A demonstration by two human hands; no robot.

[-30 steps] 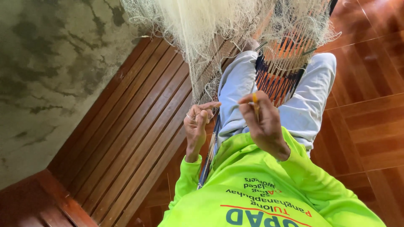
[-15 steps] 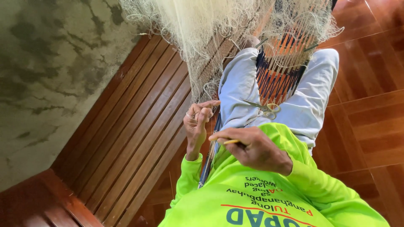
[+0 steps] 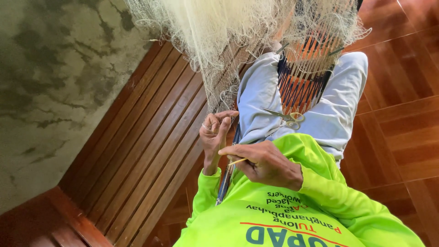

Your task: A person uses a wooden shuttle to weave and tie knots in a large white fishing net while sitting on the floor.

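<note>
Nearest the camera, a bright yellow-green long-sleeved shirt (image 3: 292, 215) fills the lower frame; just above it the right hand (image 3: 265, 162) lies across the chest, its fingers drawn together and pinched on a thin pale netting needle (image 3: 238, 161), whose tip points toward the other hand; the left hand (image 3: 214, 135) is raised just beside it, fingers curled together and pinching the lower edge of the pale fishing net (image 3: 219, 41), thumb pressed against forefinger; below that hand a dark narrow strip (image 3: 226, 176) runs down along the shirt; beyond the hands, a small pair of scissors (image 3: 283, 116) rests on the lap, on light grey trousers (image 3: 338, 110); the net hangs down from the top of the frame over a woven orange and dark blue seat back (image 3: 306, 82); farther left lie the dark wooden slats (image 3: 137, 151) and a mottled concrete wall (image 3: 50, 82).
</note>
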